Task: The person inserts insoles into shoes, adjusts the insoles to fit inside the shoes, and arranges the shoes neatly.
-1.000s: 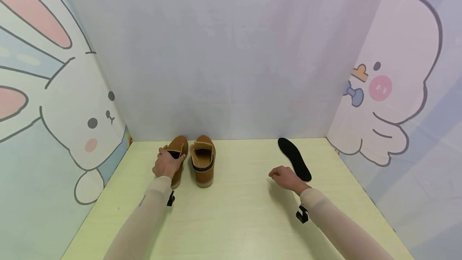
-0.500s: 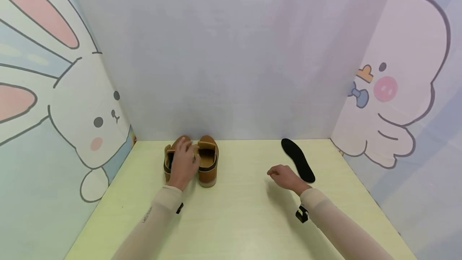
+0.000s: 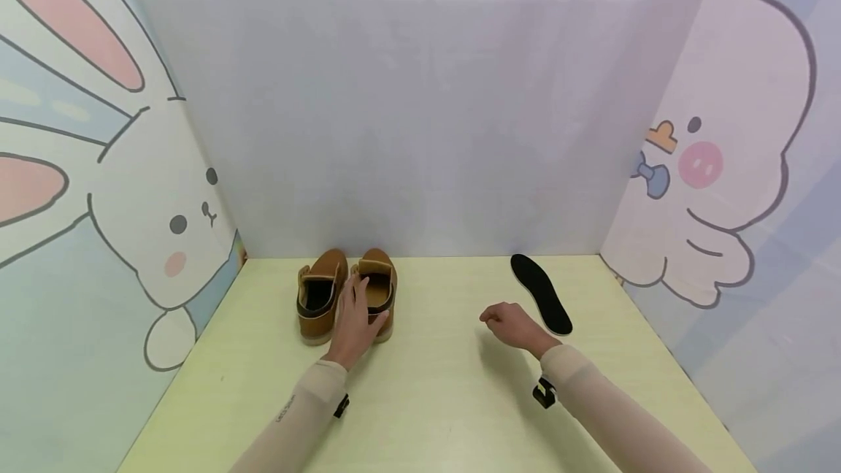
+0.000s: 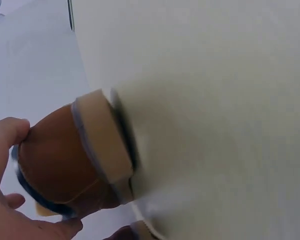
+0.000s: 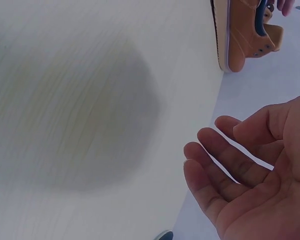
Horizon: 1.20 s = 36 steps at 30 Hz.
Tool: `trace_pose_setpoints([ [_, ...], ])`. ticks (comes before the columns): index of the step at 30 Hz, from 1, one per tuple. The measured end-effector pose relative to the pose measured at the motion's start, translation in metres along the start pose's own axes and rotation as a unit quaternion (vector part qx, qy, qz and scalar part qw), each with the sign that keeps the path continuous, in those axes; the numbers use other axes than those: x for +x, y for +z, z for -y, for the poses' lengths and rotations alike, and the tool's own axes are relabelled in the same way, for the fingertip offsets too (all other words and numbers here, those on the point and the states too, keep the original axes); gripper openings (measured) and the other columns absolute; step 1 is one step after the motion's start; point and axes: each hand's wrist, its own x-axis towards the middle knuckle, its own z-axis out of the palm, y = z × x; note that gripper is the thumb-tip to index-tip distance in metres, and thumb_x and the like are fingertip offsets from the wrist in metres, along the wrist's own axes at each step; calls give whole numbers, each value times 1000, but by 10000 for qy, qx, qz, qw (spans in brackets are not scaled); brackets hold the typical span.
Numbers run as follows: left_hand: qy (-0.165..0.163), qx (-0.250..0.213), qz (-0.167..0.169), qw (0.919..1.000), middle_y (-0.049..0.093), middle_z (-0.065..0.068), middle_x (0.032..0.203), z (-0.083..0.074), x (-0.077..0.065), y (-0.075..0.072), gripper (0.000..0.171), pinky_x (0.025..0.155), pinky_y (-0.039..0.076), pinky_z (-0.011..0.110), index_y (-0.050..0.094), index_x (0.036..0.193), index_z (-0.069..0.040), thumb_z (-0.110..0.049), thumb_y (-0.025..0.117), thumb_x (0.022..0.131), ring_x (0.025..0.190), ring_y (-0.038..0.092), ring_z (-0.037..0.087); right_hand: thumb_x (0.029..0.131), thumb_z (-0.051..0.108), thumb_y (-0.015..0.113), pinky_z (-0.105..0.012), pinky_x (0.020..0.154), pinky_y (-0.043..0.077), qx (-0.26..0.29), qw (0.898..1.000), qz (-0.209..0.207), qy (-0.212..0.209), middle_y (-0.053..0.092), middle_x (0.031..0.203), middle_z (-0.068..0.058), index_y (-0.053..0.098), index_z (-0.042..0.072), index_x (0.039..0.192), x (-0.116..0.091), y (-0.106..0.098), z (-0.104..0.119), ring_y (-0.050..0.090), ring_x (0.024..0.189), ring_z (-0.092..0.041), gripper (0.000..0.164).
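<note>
Two tan ankle shoes stand side by side near the back wall, toes toward it. My left hand (image 3: 355, 323) reaches to the right shoe (image 3: 381, 294), fingers extended along its left side and thumb by the right of the heel. In the left wrist view, the heel (image 4: 60, 155) of the shoe lies between thumb and fingers, with fingertips right at its collar. The left shoe (image 3: 317, 325) shows a dark interior. My right hand (image 3: 515, 327) hovers with loosely bent fingers and holds nothing. Beside it lies a black insole (image 3: 542, 294).
The pale wooden table (image 3: 434, 385) meets a grey back wall (image 3: 420, 130). Side walls carry a cartoon rabbit (image 3: 131, 195) and a white chick (image 3: 736, 108). Each sleeve has a black strap (image 3: 544, 391) at the wrist.
My left hand has let go of the left shoe and moved right to the right shoe, uncovering the left one. My right hand stays nearly where it was, beside the insole.
</note>
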Motion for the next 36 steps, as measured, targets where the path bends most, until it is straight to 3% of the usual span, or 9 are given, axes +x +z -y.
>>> trace_pose_setpoints([
  [3, -355, -428, 42, 9984, 4, 27, 165, 6, 1, 8, 91, 112, 32, 61, 14, 161, -3, -31, 72, 97, 150, 16, 45, 96, 1, 52, -47, 86, 55, 57, 10000, 18, 27, 73, 110, -14, 74, -3, 112, 0, 1, 0, 69, 101, -32, 27],
  [7, -901, -1114, 124, 9896, 3, 27, 166, 10, 2, 14, 107, 116, 27, 59, -4, 162, -3, -30, 75, 95, 150, 16, 44, 97, 1, 52, -47, 86, 56, 146, 9999, 46, 35, 73, 111, -14, 74, -3, 113, 1, 2, 1, 69, 101, -32, 27],
  [11, -1229, -1574, 37, 9798, 12, 26, 165, 12, 4, 16, 113, 118, 25, 56, -6, 161, -3, -28, 79, 91, 149, 22, 42, 97, 1, 53, -46, 86, 55, 139, 9999, 47, 24, 73, 111, -13, 74, -3, 113, 1, 3, 1, 69, 102, -32, 27],
  [18, -1302, -1772, 49, 9755, 27, 26, 161, 10, 4, 12, 107, 116, 29, 56, 9, 162, -2, -27, 82, 88, 146, 31, 42, 98, 1, 53, -47, 86, 55, 206, 9997, 58, 103, 72, 111, -14, 74, -3, 113, 1, 5, 1, 69, 103, -34, 26],
  [24, -1209, -1678, 38, 9784, 36, 26, 156, 6, 3, 16, 104, 113, 34, 57, 17, 161, -2, -27, 84, 86, 142, 38, 43, 97, 1, 54, -48, 87, 56, 246, 9996, 82, 58, 72, 111, -15, 74, -4, 113, 1, 7, 1, 68, 104, -34, 26],
  [36, -1387, -1740, 99, 9749, 34, 30, 153, -26, -3, 38, 105, 112, 35, 57, 20, 157, 5, -31, 86, 84, 140, 37, 45, 96, 1, 55, -47, 86, 55, 294, 9995, 68, 130, 72, 110, -14, 74, -3, 112, 2, 8, 2, 69, 102, -33, 25],
])
